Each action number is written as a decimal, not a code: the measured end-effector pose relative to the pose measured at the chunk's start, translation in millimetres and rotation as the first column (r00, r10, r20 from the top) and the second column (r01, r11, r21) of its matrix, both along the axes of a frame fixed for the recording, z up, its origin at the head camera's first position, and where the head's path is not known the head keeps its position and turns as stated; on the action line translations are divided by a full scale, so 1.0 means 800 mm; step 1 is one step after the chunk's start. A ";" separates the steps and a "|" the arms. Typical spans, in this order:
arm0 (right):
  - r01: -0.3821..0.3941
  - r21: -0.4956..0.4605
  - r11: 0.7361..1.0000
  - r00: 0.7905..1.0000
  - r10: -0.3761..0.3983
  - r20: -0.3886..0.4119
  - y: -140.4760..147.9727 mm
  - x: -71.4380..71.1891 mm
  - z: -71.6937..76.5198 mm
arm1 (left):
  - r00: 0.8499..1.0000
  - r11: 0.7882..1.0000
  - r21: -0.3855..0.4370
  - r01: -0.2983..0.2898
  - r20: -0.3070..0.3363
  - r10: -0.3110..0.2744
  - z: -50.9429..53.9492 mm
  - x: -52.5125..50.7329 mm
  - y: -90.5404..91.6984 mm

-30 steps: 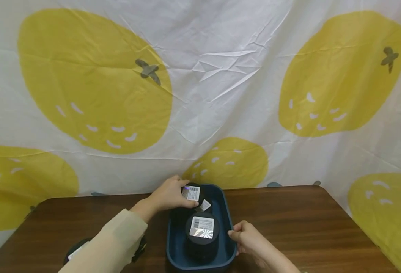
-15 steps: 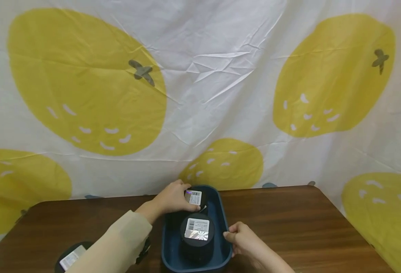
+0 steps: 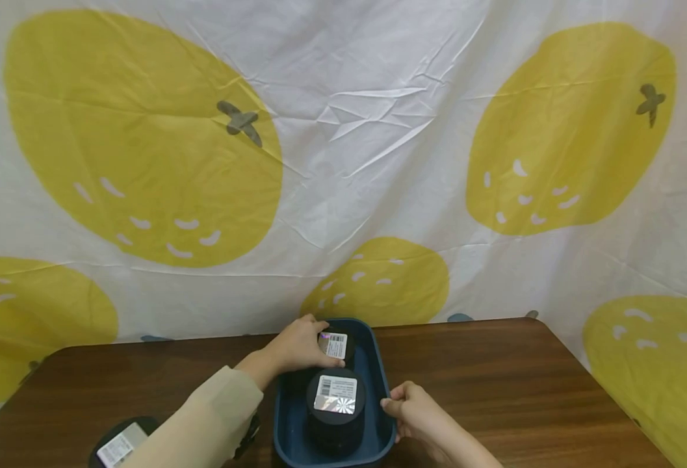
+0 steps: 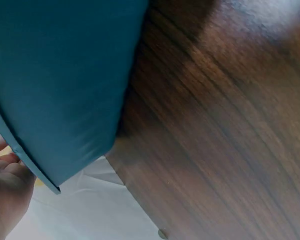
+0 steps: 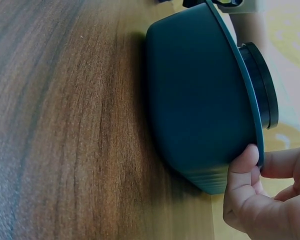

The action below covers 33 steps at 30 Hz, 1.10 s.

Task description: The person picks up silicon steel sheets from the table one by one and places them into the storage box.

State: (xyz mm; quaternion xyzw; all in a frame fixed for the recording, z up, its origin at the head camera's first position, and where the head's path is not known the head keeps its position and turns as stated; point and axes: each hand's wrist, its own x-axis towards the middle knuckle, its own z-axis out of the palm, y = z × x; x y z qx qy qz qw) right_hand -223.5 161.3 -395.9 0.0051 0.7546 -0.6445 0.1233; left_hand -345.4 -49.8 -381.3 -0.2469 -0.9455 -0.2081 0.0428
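A deep blue plastic bin stands on the table with black round jars in it. My left hand reaches over its far left side and grips a black jar with a barcode label on top, thumb toward me. Another labelled black jar stands upright in the near half of the bin. My right hand pinches the bin's right rim between thumb and fingers. In the right wrist view, a black lid rises above the rim. From the left wrist, the bin wall hides the held jar.
A further labelled black jar sits at the lower left, partly covered by the left sleeve. The brown wooden table ends against a white cloth printed with yellow fruit shapes.
My left hand has moved slightly down with the jar, now lower at the bin's far end. A second label below that jar has gone out of sight. My right hand keeps its rim hold.
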 end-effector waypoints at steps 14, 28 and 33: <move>0.006 0.005 1.000 1.000 -0.006 -0.020 0.001 -0.001 0.003 | 1.000 1.000 -0.007 -0.008 -0.013 0.008 0.002 0.002 0.001; 0.005 -0.002 1.000 1.000 -0.005 -0.010 -0.001 -0.001 0.001 | 1.000 1.000 -0.006 -0.015 0.025 0.015 0.000 0.003 -0.002; 0.007 -0.002 1.000 1.000 -0.007 -0.010 -0.001 0.001 0.000 | 1.000 0.999 -0.038 0.006 0.007 -0.006 -0.003 0.003 -0.003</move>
